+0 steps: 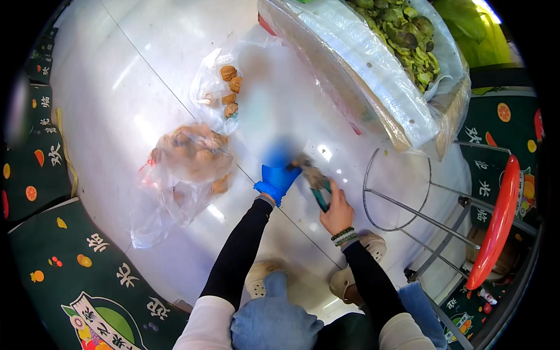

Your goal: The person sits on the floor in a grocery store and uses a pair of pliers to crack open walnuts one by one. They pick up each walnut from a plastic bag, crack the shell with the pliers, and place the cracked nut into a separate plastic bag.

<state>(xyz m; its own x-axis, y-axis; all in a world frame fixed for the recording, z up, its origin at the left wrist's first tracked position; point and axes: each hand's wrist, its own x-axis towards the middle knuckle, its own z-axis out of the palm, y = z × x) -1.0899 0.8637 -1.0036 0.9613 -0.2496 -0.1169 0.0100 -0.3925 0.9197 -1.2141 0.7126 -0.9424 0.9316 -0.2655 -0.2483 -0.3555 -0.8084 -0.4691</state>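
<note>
My left hand (279,181) wears a blue disposable glove. Its fingers reach the head of a hand tool, partly lost in a blurred patch, so I cannot tell what they grip. Bare, with beaded bracelets at the wrist, my right hand (339,210) is closed around the green handles of plier-like cutters (318,179). The tool's brown, dirty-looking head points up and left toward the glove. To the left of the glove lies a clear plastic bag (192,151) of brown, walnut-like nuts. Beyond it, a second plastic bag (208,98) shows several walnuts (229,73).
A plastic-lined box (376,83) of green husks and peelings (404,39) stands at upper right. On the right, a metal-framed stool (420,214) with a red seat (494,223) lies tipped over. Dark green printed panels (83,280) border the pale tiled floor (131,87).
</note>
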